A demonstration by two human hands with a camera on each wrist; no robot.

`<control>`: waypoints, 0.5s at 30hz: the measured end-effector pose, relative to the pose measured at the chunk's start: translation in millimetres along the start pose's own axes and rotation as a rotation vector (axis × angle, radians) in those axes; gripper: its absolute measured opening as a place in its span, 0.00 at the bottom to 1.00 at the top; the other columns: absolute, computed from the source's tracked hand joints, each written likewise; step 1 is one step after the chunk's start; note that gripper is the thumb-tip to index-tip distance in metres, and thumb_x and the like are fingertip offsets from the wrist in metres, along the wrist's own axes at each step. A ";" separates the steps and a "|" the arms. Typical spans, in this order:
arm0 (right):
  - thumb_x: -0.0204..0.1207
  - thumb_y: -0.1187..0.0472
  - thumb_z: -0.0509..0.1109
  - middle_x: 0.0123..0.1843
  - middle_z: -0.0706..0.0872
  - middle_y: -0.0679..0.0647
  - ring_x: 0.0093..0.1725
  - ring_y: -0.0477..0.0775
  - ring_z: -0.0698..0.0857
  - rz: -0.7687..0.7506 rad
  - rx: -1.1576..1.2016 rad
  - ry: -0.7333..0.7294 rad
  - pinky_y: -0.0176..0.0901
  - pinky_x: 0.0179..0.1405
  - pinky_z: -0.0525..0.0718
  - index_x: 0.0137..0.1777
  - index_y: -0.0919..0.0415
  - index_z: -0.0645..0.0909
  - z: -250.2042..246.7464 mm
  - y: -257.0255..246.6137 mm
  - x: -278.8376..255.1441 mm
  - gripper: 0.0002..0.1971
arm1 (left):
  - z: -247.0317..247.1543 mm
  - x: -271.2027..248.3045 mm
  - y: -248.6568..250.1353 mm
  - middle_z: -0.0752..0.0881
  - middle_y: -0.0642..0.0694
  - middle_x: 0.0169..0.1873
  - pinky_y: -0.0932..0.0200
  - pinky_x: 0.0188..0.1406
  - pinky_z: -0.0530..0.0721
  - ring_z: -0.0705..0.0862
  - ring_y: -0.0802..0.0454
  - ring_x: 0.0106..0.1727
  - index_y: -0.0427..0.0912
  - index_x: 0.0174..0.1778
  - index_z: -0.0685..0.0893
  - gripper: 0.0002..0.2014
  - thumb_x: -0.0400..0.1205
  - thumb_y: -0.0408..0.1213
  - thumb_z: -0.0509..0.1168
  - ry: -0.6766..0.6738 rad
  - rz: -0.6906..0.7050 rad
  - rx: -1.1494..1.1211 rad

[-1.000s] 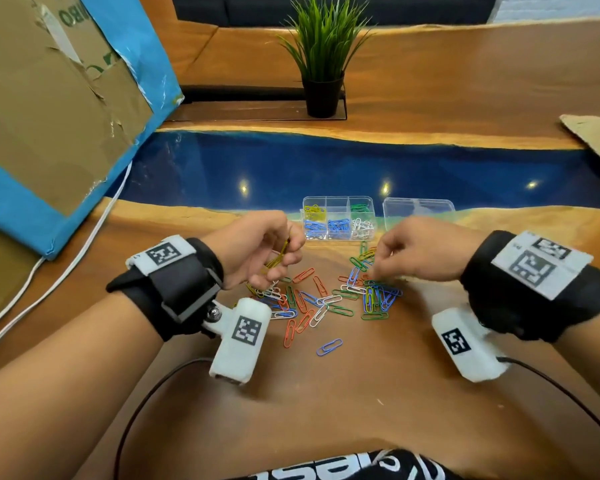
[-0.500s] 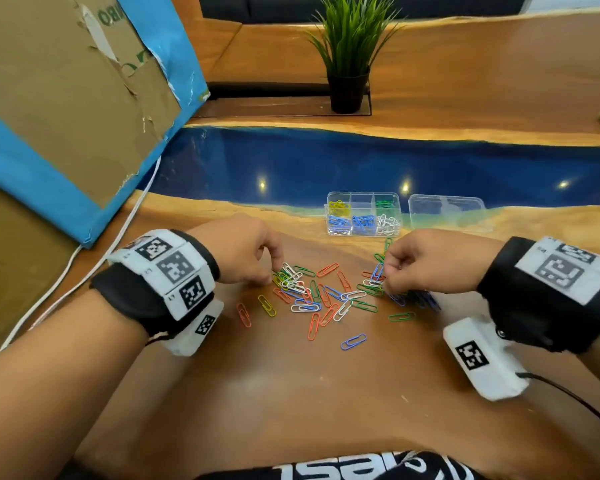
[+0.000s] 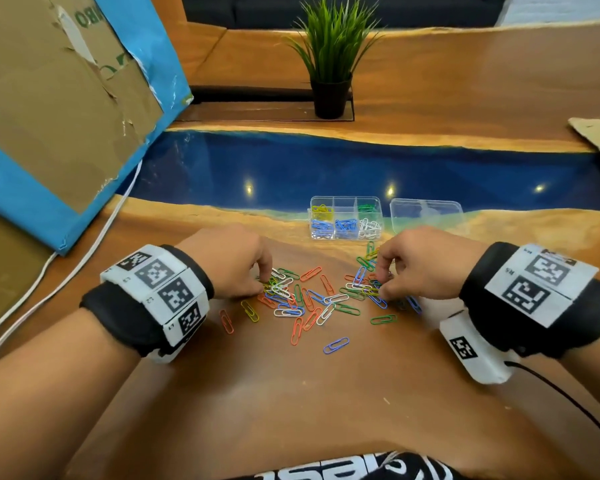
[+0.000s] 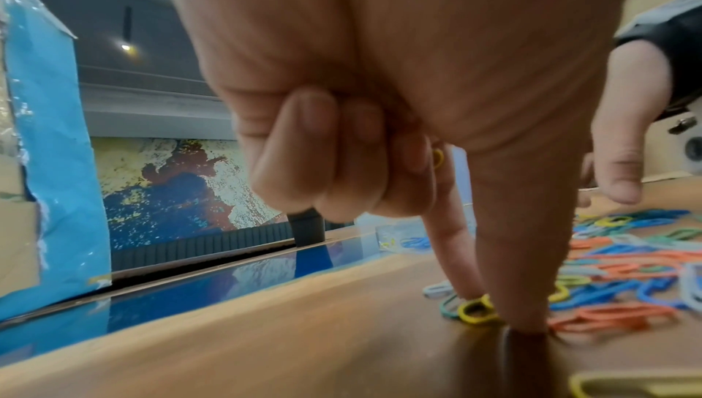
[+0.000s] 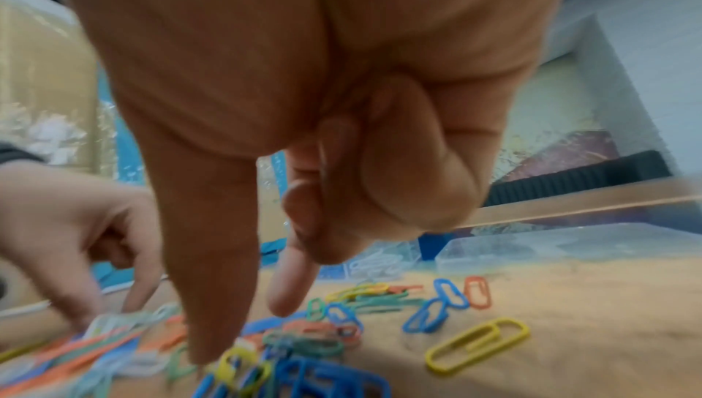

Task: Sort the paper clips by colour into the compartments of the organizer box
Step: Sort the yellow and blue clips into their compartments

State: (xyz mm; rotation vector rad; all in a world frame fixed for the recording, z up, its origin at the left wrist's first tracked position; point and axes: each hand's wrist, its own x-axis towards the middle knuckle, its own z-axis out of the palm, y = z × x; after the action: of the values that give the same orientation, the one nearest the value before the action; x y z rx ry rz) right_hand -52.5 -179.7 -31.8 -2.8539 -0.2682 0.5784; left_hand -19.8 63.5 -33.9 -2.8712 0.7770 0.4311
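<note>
head view: cardboard box (image 3: 49, 98) shows partial green letters "ro".

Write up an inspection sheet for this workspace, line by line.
Surface: wooden table with a blue resin strip across it.
Job's things: loose paper clips of mixed colours scattered between the hands; organizer box beyond them holds yellow, green, blue and white clips in separate compartments; its clear lid lies to the right.
Clutter: nothing seen.
Grippers: left hand and right hand are both down in the pile, thumb and forefinger reaching to the clips; what they pinch cannot be told.
Cables: white cable at left, black cable from the right wrist.
Surroundings: potted plant, cardboard panel edged in blue.
</note>
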 end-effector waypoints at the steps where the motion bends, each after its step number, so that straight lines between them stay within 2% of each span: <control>1: 0.67 0.52 0.77 0.30 0.78 0.43 0.33 0.43 0.77 -0.007 -0.024 -0.011 0.33 0.28 0.71 0.43 0.50 0.86 3.2 -2.0 0.9 0.06 | -0.4 -0.1 0.5 0.71 0.59 0.31 0.62 0.38 0.72 0.74 0.56 0.43 0.59 0.51 0.86 0.10 0.76 0.52 0.67 0.005 -0.003 0.007; 3: 0.67 0.52 0.77 0.31 0.79 0.43 0.36 0.46 0.79 -0.015 -0.063 -0.014 0.33 0.28 0.72 0.41 0.51 0.86 7.1 -5.5 3.5 0.06 | -1.5 -0.5 2.2 0.72 0.58 0.32 0.62 0.37 0.71 0.74 0.57 0.42 0.58 0.50 0.86 0.09 0.77 0.52 0.66 -0.002 -0.001 0.025; 6: 0.69 0.56 0.73 0.29 0.81 0.45 0.34 0.47 0.79 -0.038 -0.098 0.000 0.31 0.26 0.71 0.36 0.52 0.84 7.5 -8.0 4.5 0.03 | -2.0 -1.0 5.5 0.72 0.58 0.29 0.62 0.30 0.69 0.74 0.56 0.40 0.55 0.47 0.85 0.07 0.76 0.49 0.66 -0.013 0.008 0.038; 10: 0.71 0.58 0.69 0.31 0.83 0.48 0.34 0.49 0.78 -0.061 -0.033 -0.018 0.34 0.30 0.73 0.36 0.55 0.84 0.9 -6.2 2.0 0.05 | -0.1 -4.4 2.7 0.75 0.58 0.26 0.60 0.35 0.76 0.76 0.54 0.37 0.52 0.35 0.82 0.02 0.72 0.43 0.68 -0.030 0.013 -0.109; 12: 0.71 0.57 0.68 0.27 0.79 0.47 0.30 0.48 0.75 -0.061 0.119 -0.043 0.36 0.31 0.74 0.32 0.55 0.79 -2.1 -3.7 2.7 0.07 | -0.4 -4.5 -0.9 0.78 0.56 0.26 0.59 0.36 0.79 0.79 0.53 0.36 0.50 0.31 0.80 0.05 0.70 0.41 0.69 -0.024 0.017 -0.250; 15: 0.76 0.64 0.61 0.28 0.75 0.52 0.24 0.49 0.71 0.008 0.608 -0.113 0.38 0.22 0.71 0.31 0.57 0.72 -7.1 -2.2 8.0 0.12 | -5.0 -3.6 -4.0 0.74 0.52 0.24 0.60 0.31 0.71 0.72 0.55 0.29 0.47 0.29 0.75 0.09 0.71 0.38 0.69 -0.015 -0.009 -0.419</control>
State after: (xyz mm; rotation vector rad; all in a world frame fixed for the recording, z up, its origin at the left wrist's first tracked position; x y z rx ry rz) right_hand -42.8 -177.1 -27.8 -2.2417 -0.0763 0.6847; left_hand -19.5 67.6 -27.8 -3.2453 0.7464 0.6874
